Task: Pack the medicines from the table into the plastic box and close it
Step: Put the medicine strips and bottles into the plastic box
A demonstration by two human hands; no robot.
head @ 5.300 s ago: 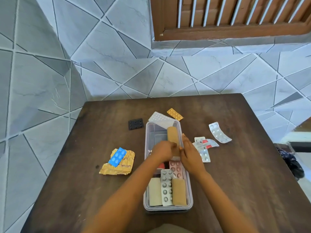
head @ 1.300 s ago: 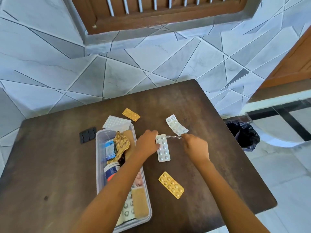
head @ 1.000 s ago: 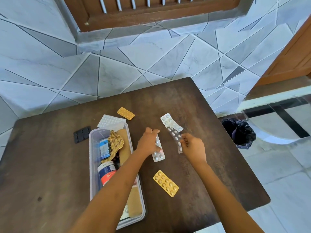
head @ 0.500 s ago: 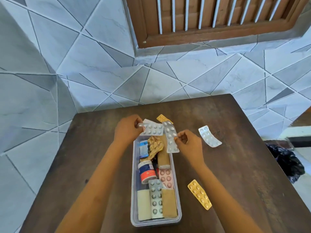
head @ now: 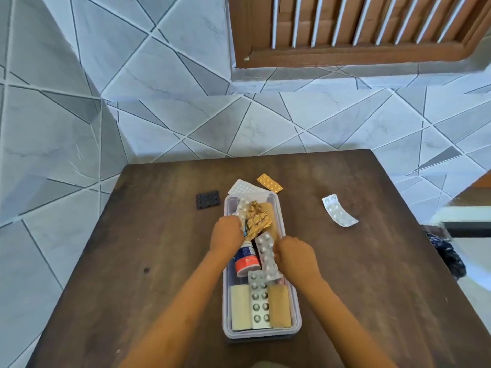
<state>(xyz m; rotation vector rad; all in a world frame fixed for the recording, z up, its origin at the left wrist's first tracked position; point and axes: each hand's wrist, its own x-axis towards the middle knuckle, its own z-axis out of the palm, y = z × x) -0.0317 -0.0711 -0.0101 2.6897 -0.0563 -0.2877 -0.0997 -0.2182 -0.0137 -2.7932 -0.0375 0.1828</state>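
lying at the left on the table [head: 132,261] is a black blister pack [head: 208,199]. the left hand [head: 227,236] pinches a silver strip [head: 241,208] at the far part of the open plastic box [head: 261,333]. the right hand [head: 295,257] grips a second silver strip [head: 266,257] over the box middle. a curved strip [head: 338,211] lies apart at the right.

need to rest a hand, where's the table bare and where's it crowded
Bare: table left of the box, nearer than the black strip; also far right, nearer than the silver strip. Crowded: inside the box, left hand, right hand there, and behind it, white strip, orange strip.
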